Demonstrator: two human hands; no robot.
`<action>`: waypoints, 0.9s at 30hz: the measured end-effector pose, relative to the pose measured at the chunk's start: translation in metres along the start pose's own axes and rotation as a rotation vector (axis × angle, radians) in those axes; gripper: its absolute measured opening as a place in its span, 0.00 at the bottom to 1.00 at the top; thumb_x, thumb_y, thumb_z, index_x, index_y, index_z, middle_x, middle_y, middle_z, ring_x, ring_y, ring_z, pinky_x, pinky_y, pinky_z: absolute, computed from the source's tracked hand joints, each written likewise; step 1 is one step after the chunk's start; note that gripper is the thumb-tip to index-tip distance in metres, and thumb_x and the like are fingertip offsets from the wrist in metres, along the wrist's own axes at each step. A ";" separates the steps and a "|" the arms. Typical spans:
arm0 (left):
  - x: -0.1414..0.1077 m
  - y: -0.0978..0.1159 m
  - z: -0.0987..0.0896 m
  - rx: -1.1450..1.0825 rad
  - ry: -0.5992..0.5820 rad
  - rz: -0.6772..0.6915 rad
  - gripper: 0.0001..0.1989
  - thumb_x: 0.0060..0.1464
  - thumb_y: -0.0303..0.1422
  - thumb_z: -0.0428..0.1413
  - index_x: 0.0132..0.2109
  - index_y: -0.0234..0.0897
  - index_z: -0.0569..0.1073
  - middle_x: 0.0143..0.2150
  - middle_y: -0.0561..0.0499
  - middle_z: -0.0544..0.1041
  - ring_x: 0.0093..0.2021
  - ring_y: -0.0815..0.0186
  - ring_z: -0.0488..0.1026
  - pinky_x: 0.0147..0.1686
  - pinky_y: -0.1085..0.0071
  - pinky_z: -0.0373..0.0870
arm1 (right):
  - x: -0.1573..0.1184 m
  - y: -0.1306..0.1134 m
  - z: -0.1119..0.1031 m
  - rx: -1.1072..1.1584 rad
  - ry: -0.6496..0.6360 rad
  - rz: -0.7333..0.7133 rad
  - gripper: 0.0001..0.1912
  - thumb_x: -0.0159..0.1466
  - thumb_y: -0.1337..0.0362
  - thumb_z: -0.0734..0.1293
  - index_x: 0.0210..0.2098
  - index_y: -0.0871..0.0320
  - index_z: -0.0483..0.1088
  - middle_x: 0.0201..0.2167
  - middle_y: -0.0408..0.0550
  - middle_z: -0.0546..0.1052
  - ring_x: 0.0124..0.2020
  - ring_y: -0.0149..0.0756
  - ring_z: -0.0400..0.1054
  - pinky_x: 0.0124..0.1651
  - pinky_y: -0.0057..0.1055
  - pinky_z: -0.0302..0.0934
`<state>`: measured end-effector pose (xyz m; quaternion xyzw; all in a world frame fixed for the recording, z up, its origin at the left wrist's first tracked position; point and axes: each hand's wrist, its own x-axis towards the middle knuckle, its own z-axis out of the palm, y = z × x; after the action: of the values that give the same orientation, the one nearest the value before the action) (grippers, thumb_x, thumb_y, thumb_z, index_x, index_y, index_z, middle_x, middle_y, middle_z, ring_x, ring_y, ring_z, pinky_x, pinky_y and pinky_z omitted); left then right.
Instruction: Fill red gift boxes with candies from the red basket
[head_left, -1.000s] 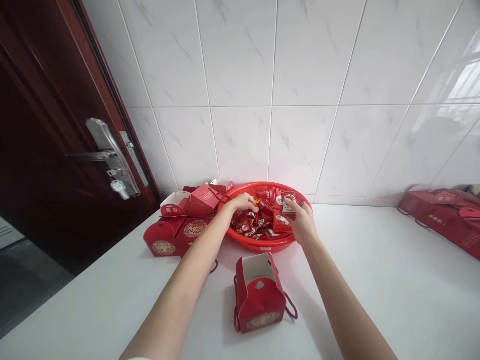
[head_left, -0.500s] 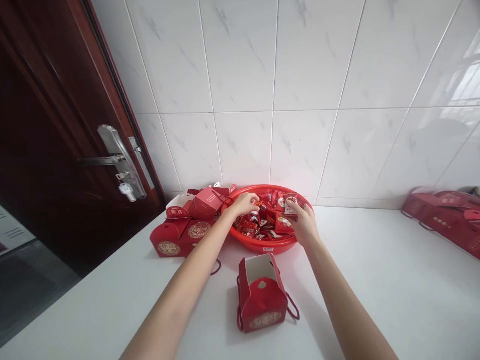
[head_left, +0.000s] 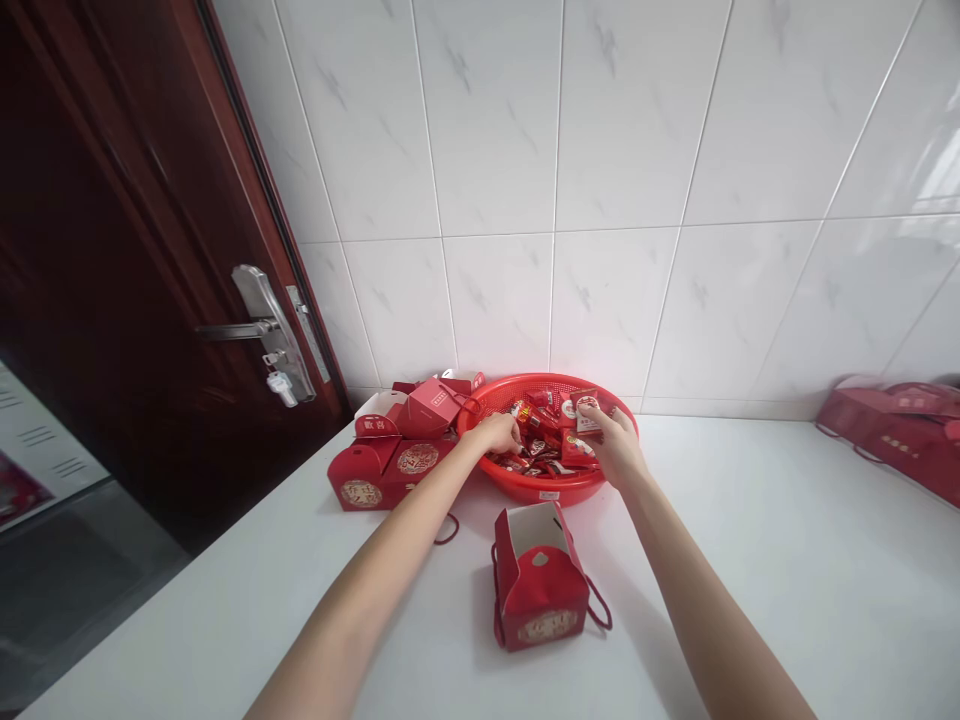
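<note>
A red plastic basket (head_left: 551,492) holds many red-wrapped sweets (head_left: 541,420). Over its left part my left hand (head_left: 498,434) reaches down, fingertips curled together among the wrappers; what they grip, if anything, is hidden. At the basket's right side my right hand (head_left: 616,445) is closed on a red packet (head_left: 588,412) with a pale label, pinched between thumb and fingers. Between my forearms stands a small red gift box (head_left: 541,590) with an open top, a white inside and dark red cord handles.
More red gift boxes (head_left: 382,472) are heaped left of the basket, partly behind my left forearm. Further red boxes (head_left: 892,435) lie at the far right by the tiled wall (head_left: 615,290). A brown door (head_left: 150,200) with keys (head_left: 280,386) in its lock borders the white table (head_left: 750,520) on the left.
My left hand has dipped lower into the sweets, its fingers now pointing down. My right hand keeps its packet over the basket's right side. The whole view has shifted slightly.
</note>
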<state>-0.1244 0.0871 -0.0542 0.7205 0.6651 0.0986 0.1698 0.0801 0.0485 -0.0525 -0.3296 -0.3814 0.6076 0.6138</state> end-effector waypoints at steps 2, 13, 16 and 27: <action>-0.002 0.001 -0.001 -0.066 0.034 0.025 0.07 0.37 0.23 0.67 0.25 0.38 0.79 0.32 0.48 0.83 0.39 0.58 0.80 0.37 0.71 0.73 | 0.000 -0.002 -0.001 -0.008 -0.029 0.027 0.14 0.43 0.60 0.78 0.26 0.57 0.74 0.27 0.45 0.78 0.32 0.37 0.73 0.36 0.33 0.70; -0.078 0.026 -0.029 -0.737 0.349 0.440 0.14 0.46 0.32 0.66 0.42 0.35 0.81 0.45 0.46 0.82 0.42 0.61 0.78 0.46 0.66 0.76 | -0.030 -0.048 0.007 -0.126 -0.227 0.023 0.14 0.45 0.60 0.79 0.28 0.58 0.77 0.31 0.47 0.80 0.34 0.35 0.73 0.35 0.28 0.65; -0.098 0.037 -0.031 -0.777 0.394 0.454 0.14 0.46 0.31 0.66 0.43 0.35 0.81 0.45 0.46 0.82 0.43 0.61 0.78 0.48 0.65 0.76 | -0.047 -0.057 0.013 -0.254 -0.291 -0.035 0.12 0.49 0.59 0.78 0.29 0.59 0.78 0.32 0.48 0.81 0.34 0.37 0.74 0.35 0.28 0.64; -0.125 0.028 -0.042 -0.875 0.078 0.465 0.16 0.47 0.37 0.65 0.43 0.36 0.78 0.43 0.47 0.81 0.43 0.60 0.78 0.44 0.65 0.75 | -0.070 -0.074 0.016 -0.579 -0.386 -0.132 0.11 0.54 0.61 0.74 0.35 0.58 0.77 0.31 0.46 0.81 0.33 0.38 0.73 0.37 0.32 0.66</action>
<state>-0.1257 -0.0342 0.0054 0.7067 0.3889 0.4307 0.4047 0.1050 -0.0259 0.0146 -0.3437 -0.6671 0.4844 0.4497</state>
